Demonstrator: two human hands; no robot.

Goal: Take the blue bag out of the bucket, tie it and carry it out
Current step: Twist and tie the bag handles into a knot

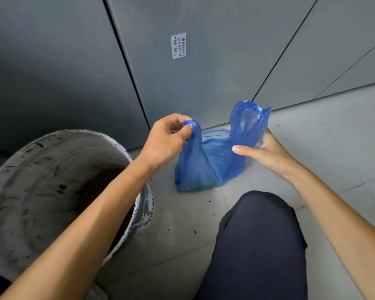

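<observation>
Pinching one handle of bag [208,167] with left hand [167,144]; right hand [268,155] at other, fingers hidden, grip unclear. Label [178,46]: "685 393 2".

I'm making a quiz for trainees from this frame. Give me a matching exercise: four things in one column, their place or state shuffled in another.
1 blue bag
2 bucket
3 left hand
4 label

A stuck on the grey panel
B pinches a bag handle
C stands on the floor tiles
D has dark matter inside

Pairs: 1-C, 2-D, 3-B, 4-A

Head view, looking down, close over floor [312,135].
</observation>
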